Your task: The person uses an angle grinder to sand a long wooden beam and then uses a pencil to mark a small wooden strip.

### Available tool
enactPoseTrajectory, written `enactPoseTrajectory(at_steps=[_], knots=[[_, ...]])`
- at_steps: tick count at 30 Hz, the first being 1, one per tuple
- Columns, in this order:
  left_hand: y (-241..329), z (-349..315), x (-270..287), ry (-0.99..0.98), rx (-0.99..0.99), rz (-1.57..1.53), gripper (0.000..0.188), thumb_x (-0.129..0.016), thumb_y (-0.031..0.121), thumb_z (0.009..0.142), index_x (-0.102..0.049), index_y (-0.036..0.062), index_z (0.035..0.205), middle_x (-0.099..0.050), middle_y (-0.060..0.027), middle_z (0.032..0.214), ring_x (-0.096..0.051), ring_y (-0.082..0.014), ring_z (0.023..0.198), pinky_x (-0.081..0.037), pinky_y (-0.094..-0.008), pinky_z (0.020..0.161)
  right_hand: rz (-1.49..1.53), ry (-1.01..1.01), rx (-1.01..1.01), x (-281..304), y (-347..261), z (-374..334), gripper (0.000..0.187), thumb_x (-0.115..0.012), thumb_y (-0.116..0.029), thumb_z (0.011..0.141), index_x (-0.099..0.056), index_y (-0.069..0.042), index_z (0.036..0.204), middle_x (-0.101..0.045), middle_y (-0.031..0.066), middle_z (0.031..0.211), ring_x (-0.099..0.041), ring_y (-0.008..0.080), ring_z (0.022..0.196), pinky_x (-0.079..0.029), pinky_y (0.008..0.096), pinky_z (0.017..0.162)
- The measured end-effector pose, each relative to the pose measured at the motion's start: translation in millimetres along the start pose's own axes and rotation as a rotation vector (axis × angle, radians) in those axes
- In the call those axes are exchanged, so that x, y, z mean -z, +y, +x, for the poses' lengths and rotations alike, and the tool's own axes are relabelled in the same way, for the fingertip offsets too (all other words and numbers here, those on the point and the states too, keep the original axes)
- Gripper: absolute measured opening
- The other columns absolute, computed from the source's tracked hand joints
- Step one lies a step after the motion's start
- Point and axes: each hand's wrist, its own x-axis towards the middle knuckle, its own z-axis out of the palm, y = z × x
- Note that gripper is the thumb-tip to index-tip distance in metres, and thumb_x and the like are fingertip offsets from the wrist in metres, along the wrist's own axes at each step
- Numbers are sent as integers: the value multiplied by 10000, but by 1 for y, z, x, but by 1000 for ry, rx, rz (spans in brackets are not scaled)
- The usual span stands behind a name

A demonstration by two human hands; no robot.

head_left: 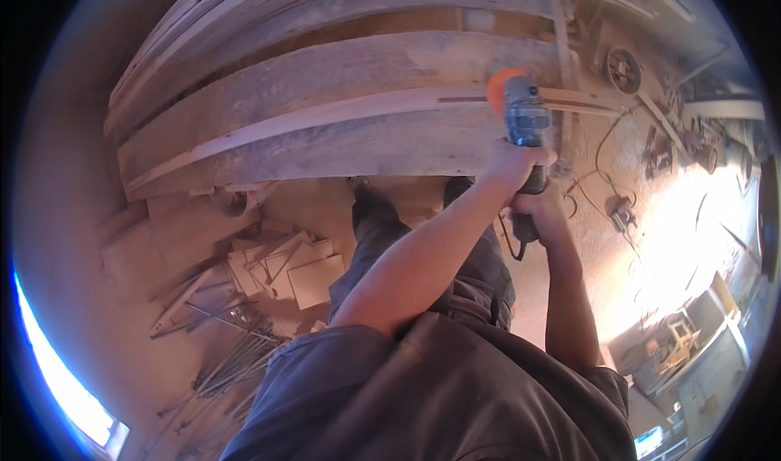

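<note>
Both of my hands hold an angle grinder (529, 119) with a blue-grey body and a black rear handle. My left hand (514, 165) is wrapped round its middle, just behind the head. Lower on the handle, my right hand (543, 207) is closed round the rear end, where a cord hangs down. An orange disc (499, 92) at the front is over a narrow pale wooden strip (350, 108); whether it touches cannot be made out. The strip lies lengthwise among wide, weathered planks (325, 64) that form the work surface.
Thin board offcuts (307, 272) are heaped on the floor to the left, near my legs. Metal rods (232, 355) lie below them. At the right, a cord runs to a small tool (624, 215) on the dusty floor. A round wheel (623, 71) stands farther back.
</note>
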Motion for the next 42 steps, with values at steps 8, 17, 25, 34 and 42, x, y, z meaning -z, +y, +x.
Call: enactPoseTrajectory(at_steps=[8,17,25,34,42], knots=[[71,-89,216,100,-62,-311,191,-779,107,779,-664,-8,879,-681,-118,826,-674,-224,709,-551,-366,685,-139,-235,119,-222,-23,-4,475,-771,-81,626,-624,10,1069,-676,62,915,-649,140,824,-538,290,722],[156,-175,514,254,-344,-537,186,-722,149,804,-646,0,887,-679,-155,873,-682,-280,786,-575,-408,792,-580,-518,238,-534,-56,4,772,-808,-250,570,-580,72,1233,-713,197,1036,-707,278,944,-563,355,824],[156,-186,542,199,-274,-613,147,-681,115,836,-637,-18,881,-663,-152,853,-679,-303,840,-557,-418,855,-563,-508,194,-559,-56,-8,812,-826,-269,557,-591,50,1266,-704,199,1113,-702,294,1035,-556,354,880],[61,-98,339,109,-144,-136,362,-860,142,677,-671,48,970,-663,-75,877,-653,-207,747,-552,-369,707,-229,-209,43,-341,-11,-32,444,-780,-102,622,-642,-12,1034,-677,53,893,-673,175,793,-563,315,712],[72,-81,262,27,-72,84,357,-841,184,635,-701,-12,898,-703,-102,817,-677,-194,726,-557,-354,682,-36,-43,-85,-286,-21,-45,249,-690,-49,655,-645,14,892,-670,101,708,-673,214,579,-558,331,553]])
